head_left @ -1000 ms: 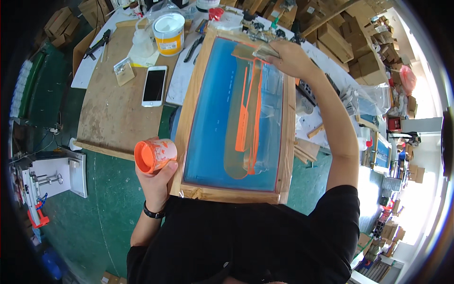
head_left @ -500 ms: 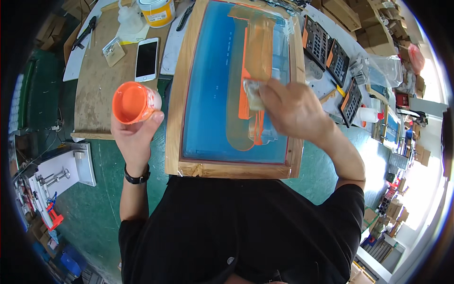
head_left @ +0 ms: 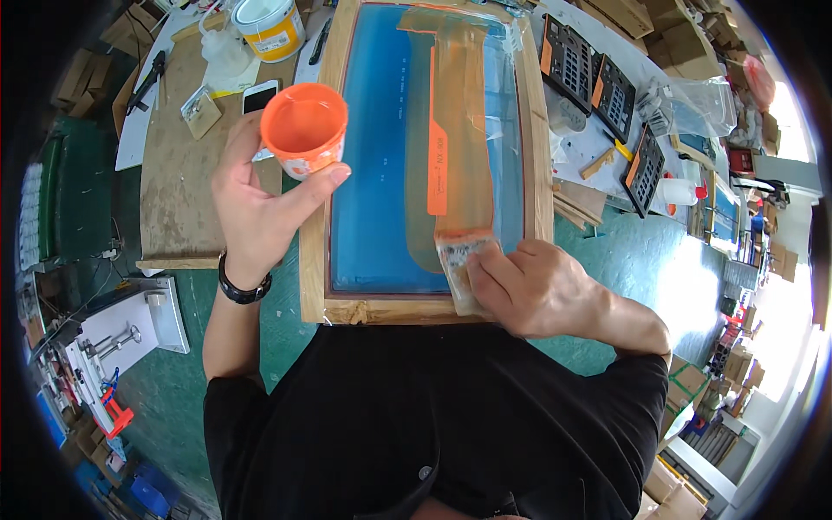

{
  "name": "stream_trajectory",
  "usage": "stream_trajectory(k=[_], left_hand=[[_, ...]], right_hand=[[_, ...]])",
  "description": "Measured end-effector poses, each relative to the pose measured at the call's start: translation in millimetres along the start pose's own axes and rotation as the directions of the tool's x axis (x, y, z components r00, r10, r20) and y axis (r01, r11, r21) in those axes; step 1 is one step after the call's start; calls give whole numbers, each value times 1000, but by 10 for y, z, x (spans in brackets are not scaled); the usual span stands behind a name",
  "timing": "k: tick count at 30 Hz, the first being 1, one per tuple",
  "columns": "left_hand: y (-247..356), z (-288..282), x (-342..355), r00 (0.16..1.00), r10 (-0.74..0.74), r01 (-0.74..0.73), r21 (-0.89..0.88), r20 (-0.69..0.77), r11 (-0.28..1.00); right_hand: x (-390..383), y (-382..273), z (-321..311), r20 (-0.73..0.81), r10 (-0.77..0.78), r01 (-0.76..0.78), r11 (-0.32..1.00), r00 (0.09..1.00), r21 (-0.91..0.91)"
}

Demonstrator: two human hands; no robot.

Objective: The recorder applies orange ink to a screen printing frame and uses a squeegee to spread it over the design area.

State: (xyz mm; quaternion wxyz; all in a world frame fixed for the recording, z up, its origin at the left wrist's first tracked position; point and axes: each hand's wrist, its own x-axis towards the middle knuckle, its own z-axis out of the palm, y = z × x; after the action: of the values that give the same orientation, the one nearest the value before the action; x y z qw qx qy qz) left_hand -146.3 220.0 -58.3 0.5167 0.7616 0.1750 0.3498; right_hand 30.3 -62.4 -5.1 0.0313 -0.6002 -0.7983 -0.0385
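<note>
My left hand (head_left: 260, 199) is closed round a small cup (head_left: 303, 126) of orange ink, tilted above the left rail of a wooden-framed printing screen. Streaks of ink mark the cup's outside. My right hand (head_left: 542, 286) grips a pale, flat ink scraper (head_left: 464, 269). The scraper's far edge, smeared with orange, rests on the blue mesh (head_left: 368, 173) near the close end of the frame. A long band of orange ink (head_left: 464, 130) runs up the mesh from that edge. Under the fingers, part of the scraper is hidden.
On the left board lie a phone (head_left: 260, 95), a second scraper (head_left: 200, 113) and a squeeze bottle (head_left: 225, 50). A white-and-yellow tub (head_left: 269, 30) stands behind. Several black panels with orange edges (head_left: 568, 65) lie right of the wooden frame (head_left: 537, 130).
My right hand has drawn the scraper toward me down the mesh, spreading the orange ink. My left hand has moved the cup rightward and away from me, over the frame's left rail.
</note>
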Motion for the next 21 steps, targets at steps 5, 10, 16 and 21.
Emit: stream_trajectory(k=[5, 10, 16, 21], left_hand=[[36, 58, 157, 990, 100, -116, 167, 99, 979], [108, 65, 354, 952, 196, -268, 328, 236, 906], [208, 347, 569, 881, 241, -383, 315, 406, 868], [340, 512, 684, 898, 315, -371, 144, 306, 918]], right_hand=[[-151, 375, -127, 3, 130, -110, 820, 991, 562], [-168, 676, 28, -166, 389, 32, 328, 906, 944], [16, 892, -78, -464, 557, 285, 381, 689, 880], [102, 987, -228, -514, 585, 338, 390, 627, 857]])
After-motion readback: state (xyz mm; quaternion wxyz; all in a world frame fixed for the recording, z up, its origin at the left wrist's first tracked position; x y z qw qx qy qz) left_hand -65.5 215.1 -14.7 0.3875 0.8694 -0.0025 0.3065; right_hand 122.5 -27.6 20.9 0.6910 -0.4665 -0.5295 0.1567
